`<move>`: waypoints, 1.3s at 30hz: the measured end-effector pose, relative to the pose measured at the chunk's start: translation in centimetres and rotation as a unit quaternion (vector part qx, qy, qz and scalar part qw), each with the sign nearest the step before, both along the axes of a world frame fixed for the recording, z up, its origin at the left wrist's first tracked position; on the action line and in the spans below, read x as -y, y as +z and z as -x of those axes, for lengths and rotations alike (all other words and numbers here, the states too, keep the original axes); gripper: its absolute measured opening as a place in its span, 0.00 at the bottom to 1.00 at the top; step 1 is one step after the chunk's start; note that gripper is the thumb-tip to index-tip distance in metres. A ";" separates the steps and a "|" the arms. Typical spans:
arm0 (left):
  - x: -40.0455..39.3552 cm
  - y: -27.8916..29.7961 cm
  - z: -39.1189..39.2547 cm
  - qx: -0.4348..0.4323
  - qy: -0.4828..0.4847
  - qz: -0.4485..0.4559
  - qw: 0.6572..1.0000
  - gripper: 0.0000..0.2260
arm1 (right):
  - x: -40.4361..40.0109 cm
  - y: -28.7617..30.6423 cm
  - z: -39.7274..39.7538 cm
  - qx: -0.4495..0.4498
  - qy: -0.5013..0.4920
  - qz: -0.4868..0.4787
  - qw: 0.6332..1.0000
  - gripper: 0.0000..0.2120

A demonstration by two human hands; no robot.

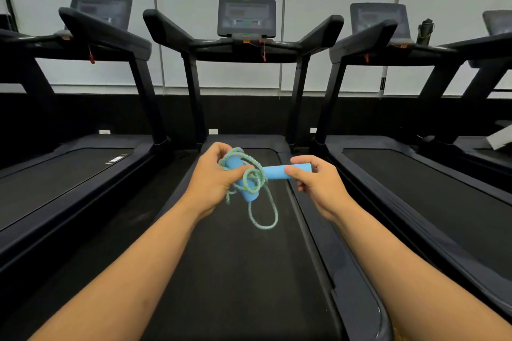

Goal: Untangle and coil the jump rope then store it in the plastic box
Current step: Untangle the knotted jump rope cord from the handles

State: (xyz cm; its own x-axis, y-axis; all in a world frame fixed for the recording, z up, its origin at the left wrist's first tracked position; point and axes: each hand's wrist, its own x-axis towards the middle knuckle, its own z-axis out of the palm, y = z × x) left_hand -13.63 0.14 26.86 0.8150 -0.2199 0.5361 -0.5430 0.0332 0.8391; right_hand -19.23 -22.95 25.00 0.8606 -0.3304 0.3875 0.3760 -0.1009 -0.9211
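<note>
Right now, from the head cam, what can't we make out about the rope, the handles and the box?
- Plastic box: not in the head view at all; its place is unknown.
- Second handle: mostly covered by the left hand and the rope tangle.
- Knots: the cords overlap too tightly to trace how they cross.
- First handle: its far end is hidden under the right hand.
- Treadmill console: its display is too blurred to read.

Left hand [213, 183] clutching tangled jump rope [250, 180], right hand [315, 183] pinching handle [286, 171]
</note>
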 end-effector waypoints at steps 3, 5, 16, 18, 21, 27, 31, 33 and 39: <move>0.6 0.3 -0.2 -0.005 -0.032 0.048 0.998 0.14 | 0.1 0.6 0.0 0.004 -0.013 0.069 0.998 0.13; 0.8 0.9 0.0 -0.027 -0.077 0.093 0.992 0.15 | 0.7 0.9 -0.1 -0.008 -0.021 0.123 0.992 0.11; -2.1 6.1 2.8 -0.088 -0.230 0.257 0.935 0.07 | 7.4 -8.2 -0.9 -0.245 -0.005 0.131 0.961 0.08; -1.9 6.5 3.6 -0.079 -0.241 0.258 0.932 0.08 | 7.3 -10.8 -1.0 -0.278 0.052 0.188 0.941 0.05; -1.2 6.5 4.0 -0.067 -0.253 0.236 0.936 0.08 | 6.1 -12.7 -0.9 -0.334 0.124 0.314 0.880 0.04; 0.1 5.6 3.4 -0.058 -0.257 0.187 0.946 0.05 | 0.3 -6.5 -0.6 -0.239 0.225 0.129 0.936 0.14; 0.0 5.3 2.7 -0.049 -0.227 0.168 0.958 0.10 | -3.5 0.7 1.6 -0.159 0.397 -0.096 0.899 0.31; -0.2 5.2 2.4 -0.047 -0.206 0.169 0.963 0.12 | -4.6 2.6 3.0 -0.145 0.435 -0.092 0.884 0.30; -1.6 4.3 1.4 -0.052 -0.131 0.140 0.980 0.09 | -4.7 4.1 3.5 -0.096 0.272 0.023 0.957 0.10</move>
State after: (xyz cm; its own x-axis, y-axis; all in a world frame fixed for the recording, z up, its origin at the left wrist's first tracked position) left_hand -14.99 1.70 31.19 0.8037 -0.2856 0.5221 -0.3962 0.3978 0.8275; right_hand -22.71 -18.26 29.13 0.9570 0.2014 0.2086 0.2090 0.0194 -0.9777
